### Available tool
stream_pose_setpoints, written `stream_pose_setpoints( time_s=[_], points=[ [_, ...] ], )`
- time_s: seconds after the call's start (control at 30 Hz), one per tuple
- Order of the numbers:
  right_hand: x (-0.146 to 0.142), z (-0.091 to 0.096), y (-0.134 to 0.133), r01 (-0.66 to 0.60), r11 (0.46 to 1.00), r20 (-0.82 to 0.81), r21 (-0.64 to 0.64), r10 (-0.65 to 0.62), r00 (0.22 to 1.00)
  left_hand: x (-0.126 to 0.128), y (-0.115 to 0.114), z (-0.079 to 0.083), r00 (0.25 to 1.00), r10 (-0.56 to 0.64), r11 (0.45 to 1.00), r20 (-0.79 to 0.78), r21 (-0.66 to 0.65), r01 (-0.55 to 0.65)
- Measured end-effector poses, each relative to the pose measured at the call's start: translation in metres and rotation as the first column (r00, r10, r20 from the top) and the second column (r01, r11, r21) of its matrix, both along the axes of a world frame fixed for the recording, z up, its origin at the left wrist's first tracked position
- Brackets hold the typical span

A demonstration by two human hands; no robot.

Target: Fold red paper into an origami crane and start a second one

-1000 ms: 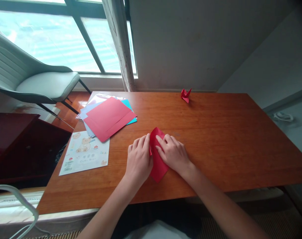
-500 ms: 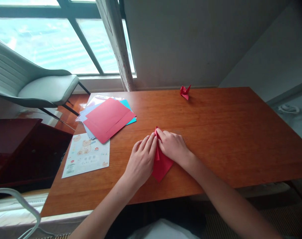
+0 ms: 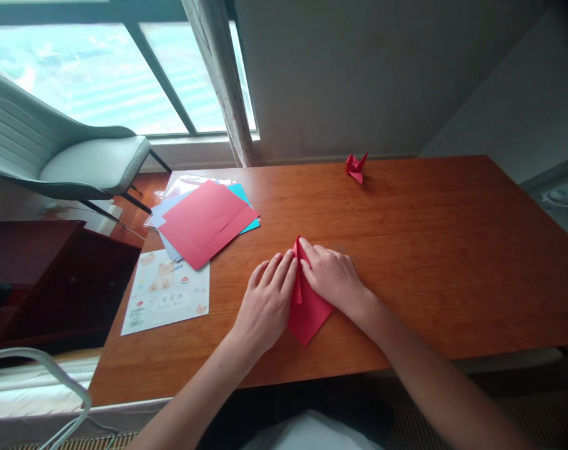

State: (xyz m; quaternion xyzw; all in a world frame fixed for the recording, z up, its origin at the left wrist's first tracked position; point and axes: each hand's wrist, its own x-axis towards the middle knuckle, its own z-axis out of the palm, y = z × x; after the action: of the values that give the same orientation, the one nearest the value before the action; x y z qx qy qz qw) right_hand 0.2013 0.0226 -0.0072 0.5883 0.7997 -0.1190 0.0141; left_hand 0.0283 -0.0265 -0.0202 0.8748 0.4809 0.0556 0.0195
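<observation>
One folded piece of red paper (image 3: 312,322) under my fingers rn, on the table (image 3: 428,250) near my side, one point toward me, the narrow tip away. My left hand (image 3: 267,300) is over its left side, fingers together and slightly bent; thumb's hidden, so idk if it's pinching or just pressing. My right hand (image 3: 333,275) is half curled, index at the far tip, thumb close to the narrow flap (image 3: 297,290) in the middle. Can't tell from this cam if that's a real grip either.

Looks like lining up a fold imo. To do it well: get the tip sharp first, bc a blunt one throws off every crease after. Hold the left side down w/ light pressure, match the edge to the center line, then run a fingertip from tip to base, slow. Don't press hard b4 it's lined up, or you get a 2nd crease.

FYI the little paper bird (image 3: 357,169) is at the far edge, and the loose red sheets (image 3: 206,222) are off left, well apart.
</observation>
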Motion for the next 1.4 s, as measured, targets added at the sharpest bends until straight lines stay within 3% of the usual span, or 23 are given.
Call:
stream_pose_setpoints(
  time_s=[0.4,0.63,1.4],
  points=[
    [0.007,-0.001,-0.005,-0.071,0.997,0.021,-0.018,0.071,0.997,-0.014,0.01,0.004,0.991,-0.128,0.99,-0.04,-0.071,0.125],
    [0.007,-0.001,-0.006,-0.063,0.998,-0.005,0.002,0.063,0.998,-0.009,0.002,0.001,0.993,-0.106,0.994,-0.045,0.011,0.107],
    [0.007,0.001,-0.007,-0.106,0.994,0.041,-0.01,0.106,0.993,-0.003,0.001,0.004,0.994,-0.096,0.995,-0.054,-0.005,0.096]
  ],
)
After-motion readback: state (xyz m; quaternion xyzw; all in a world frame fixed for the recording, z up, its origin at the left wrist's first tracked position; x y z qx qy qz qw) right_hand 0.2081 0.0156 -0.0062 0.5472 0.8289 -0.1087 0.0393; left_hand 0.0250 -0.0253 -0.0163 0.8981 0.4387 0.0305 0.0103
